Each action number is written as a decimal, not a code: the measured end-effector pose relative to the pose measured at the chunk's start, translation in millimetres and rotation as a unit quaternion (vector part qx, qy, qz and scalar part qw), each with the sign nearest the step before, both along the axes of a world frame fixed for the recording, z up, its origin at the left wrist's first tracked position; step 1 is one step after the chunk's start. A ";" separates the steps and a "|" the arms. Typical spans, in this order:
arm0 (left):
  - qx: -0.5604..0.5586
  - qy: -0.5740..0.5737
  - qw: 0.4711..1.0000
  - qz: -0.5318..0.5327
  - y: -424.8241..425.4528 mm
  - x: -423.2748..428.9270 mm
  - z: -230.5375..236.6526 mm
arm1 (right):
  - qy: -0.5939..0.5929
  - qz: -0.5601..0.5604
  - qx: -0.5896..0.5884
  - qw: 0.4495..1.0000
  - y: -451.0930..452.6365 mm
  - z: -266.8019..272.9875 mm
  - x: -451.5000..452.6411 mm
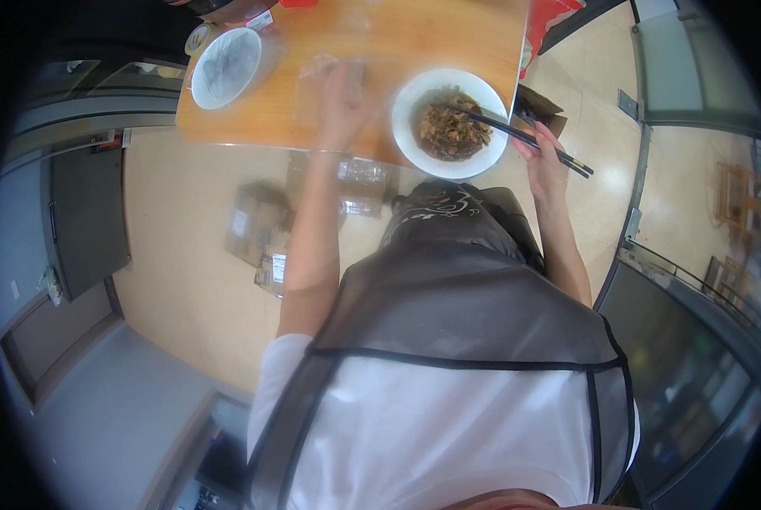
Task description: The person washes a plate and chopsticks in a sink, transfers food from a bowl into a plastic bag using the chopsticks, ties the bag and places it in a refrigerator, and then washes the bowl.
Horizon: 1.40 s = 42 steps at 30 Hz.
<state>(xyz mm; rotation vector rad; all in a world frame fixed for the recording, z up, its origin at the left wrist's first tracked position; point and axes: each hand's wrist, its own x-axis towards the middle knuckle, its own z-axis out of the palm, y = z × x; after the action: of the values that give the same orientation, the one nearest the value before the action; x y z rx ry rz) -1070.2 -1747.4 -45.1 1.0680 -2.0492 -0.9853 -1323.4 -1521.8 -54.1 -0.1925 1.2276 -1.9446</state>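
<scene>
My right hand [543, 159] grips a pair of black chopsticks [514, 131] just past the table's right edge. Their tips rest in brown, shredded-looking food [455, 127]. That food lies in a white bowl [407, 137] at the near right corner of the wooden table [418, 38]. Motion blurs my left hand [342, 105], which is over the table left of the bowl. A clear plastic bag or sheet [313, 76] lies by its fingers; whether they hold it is not plain. Farther left sits a second white bowl [227, 67] with clear plastic film over or inside it.
A roll of tape [198, 39] and a small box [259, 20] are near the left bowl. Red packaging [546, 25] is beside the table's right edge, above an open carton [539, 108]. Cardboard boxes [253, 223] stand on the floor below the near edge.
</scene>
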 end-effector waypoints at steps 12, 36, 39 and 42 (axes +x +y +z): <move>-0.046 -0.057 0.996 -0.040 -19.8 1.9 19.8 | 0.029 0.036 -0.050 0.998 -56.4 79.6 25.7; -0.005 -0.002 1.000 -0.006 -28.5 17.7 13.1 | 0.382 0.164 0.121 0.901 -47.0 56.7 54.0; -0.002 0.005 1.000 -0.015 -26.2 16.4 13.7 | 0.460 0.179 0.086 0.865 -47.2 46.4 66.1; -0.009 0.002 1.000 -0.011 -23.0 17.8 13.9 | 0.517 0.200 0.052 0.831 -42.9 50.1 68.9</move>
<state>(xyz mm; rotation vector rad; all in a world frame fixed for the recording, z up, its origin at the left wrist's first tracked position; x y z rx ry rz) -1052.5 -1770.4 -31.3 1.0351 -2.0668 -0.9771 -1254.5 -1564.8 -4.0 -1.4694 1.7430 -1.3502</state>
